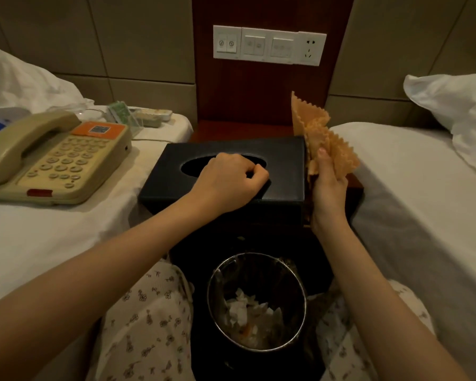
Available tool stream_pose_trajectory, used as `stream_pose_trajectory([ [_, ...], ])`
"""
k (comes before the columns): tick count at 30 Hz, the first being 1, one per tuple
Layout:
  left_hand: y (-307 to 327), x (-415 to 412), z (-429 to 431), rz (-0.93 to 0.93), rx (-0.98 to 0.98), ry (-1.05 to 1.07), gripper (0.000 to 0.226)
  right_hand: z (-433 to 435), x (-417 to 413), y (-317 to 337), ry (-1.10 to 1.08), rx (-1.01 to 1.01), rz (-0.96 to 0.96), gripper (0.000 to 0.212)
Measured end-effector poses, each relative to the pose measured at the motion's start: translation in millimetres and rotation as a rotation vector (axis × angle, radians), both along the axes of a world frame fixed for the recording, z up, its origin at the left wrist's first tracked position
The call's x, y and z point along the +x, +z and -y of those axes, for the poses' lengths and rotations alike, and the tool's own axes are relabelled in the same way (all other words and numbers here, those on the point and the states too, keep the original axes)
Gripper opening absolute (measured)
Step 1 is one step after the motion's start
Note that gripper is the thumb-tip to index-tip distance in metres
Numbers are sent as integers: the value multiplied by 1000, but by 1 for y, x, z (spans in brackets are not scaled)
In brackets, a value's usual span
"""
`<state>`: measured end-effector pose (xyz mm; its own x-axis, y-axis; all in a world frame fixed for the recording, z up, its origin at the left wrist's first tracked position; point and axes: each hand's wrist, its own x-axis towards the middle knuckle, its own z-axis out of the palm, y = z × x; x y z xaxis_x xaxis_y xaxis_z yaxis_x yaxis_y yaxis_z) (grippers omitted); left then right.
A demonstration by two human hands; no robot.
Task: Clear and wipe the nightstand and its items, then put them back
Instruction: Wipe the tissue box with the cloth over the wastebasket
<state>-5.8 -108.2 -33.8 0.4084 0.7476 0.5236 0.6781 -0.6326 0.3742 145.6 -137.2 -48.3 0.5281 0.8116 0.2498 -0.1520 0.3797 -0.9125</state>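
Note:
A black tissue box (283, 171) with an oval opening sits on the dark wooden nightstand (239, 129) between two beds. My left hand (228, 180) grips the box by the near edge of its opening, fingers curled into the hole. My right hand (327, 180) holds an orange cloth (316, 130) with zigzag edges upright beside the box's right end. A beige telephone (58, 158) lies on the left bed, with a green-topped clear holder (124, 114) and a small tray (154, 115) behind it.
A round metal waste bin (256, 301) with crumpled tissues stands on the floor below the nightstand, between my knees. White beds flank both sides, with a pillow (456, 105) on the right one. A switch and socket panel (270, 45) is on the wall above.

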Motion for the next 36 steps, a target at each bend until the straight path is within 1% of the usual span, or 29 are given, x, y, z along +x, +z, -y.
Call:
stream_pose_trajectory([
  [2, 5, 5, -3, 63, -67, 52, 54, 5, 1, -9, 4, 6, 47, 24],
  [4, 14, 9, -9, 116, -171, 146, 54, 8, 1, -14, 34, 5, 104, 10],
  [6, 24, 15, -15, 95, -328, 228, 51, 9, -2, -14, 17, -14, 182, 23],
  [7, 29, 18, -16, 74, -411, 248, 47, 8, -3, -11, -8, -5, 210, 25],
  [9, 36, 27, -12, 56, -565, 244, 36, 4, 1, -5, -68, 24, 233, 24],
  [10, 38, 31, -10, 78, -653, 222, 31, 2, 4, -2, -93, 33, 239, 22],
  [11, 38, 32, -9, 125, -751, 188, 32, 0, 9, -1, -105, 34, 254, 19],
  [13, 32, 30, -9, 258, -963, 82, 50, -5, 17, -1, -103, 15, 289, 12],
  [14, 27, 28, -10, 302, -1038, 28, 58, -7, 20, -2, -102, 8, 302, 11],
  [15, 22, 28, -11, 347, -1086, -5, 61, -9, 22, -3, -110, 5, 311, 13],
  [17, 16, 32, -12, 439, -1108, 8, 60, -10, 23, -7, -136, 12, 311, 17],
  [20, 9, 41, -12, 517, -1065, 78, 57, -8, 21, -13, -157, 24, 273, 15],
  [21, 9, 42, -12, 525, -1046, 93, 49, -7, 19, -16, -164, 35, 252, 18],
  [23, 10, 44, -10, 563, -986, 115, 22, -1, 11, -22, -171, 49, 232, 24],
  [25, 12, 45, -11, 630, -906, 153, 34, 10, -4, -35, -98, 72, 250, 15],
  [27, 14, 46, -17, 734, -851, 203, 35, 22, -23, -51, 12, 73, 279, 15],
  [29, 13, 43, -22, 859, -828, 254, 32, 30, -37, -60, 67, 49, 217, 16],
  [31, 10, 41, -24, 863, -820, 294, 30, 32, -43, -65, 117, 3, 107, 19],
  [32, 8, 40, -26, 854, -807, 304, 29, 34, -45, -67, 142, -20, 77, 21],
  [34, 8, 40, -26, 899, -813, 311, 29, 38, -47, -73, 183, -62, 35, 21],
  [36, 9, 39, -30, 982, -834, 327, 45, 45, -52, -78, 221, -96, -1, 20],
])
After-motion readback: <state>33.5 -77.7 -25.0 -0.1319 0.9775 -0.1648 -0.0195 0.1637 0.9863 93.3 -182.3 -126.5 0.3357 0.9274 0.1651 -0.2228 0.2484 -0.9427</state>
